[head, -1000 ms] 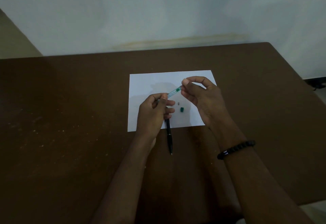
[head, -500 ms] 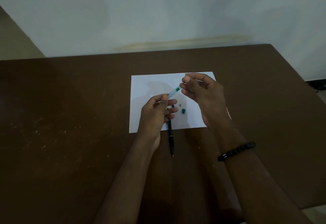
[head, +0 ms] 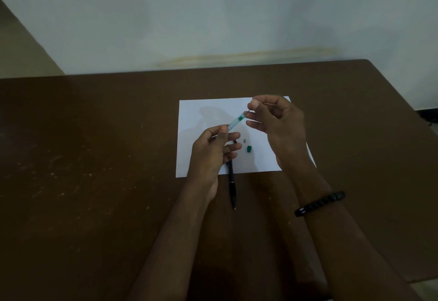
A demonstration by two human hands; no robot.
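Note:
My left hand grips the lower end of a clear pen barrel with green print, held tilted above a white sheet of paper. My right hand pinches a thin refill-like rod at the barrel's upper end, between thumb and forefinger. On the paper lie a small green cap piece and a tiny grey part. A black pen lies partly under my left hand, its tip pointing toward me.
The paper lies on a dark brown table that reaches a pale wall at the back. The table's right edge runs diagonally. A black bead bracelet circles my right wrist.
My right hand has lifted slightly up and to the right at the barrel's top end, and a thin rod now shows between its fingers. My left hand holds the barrel in about the same place.

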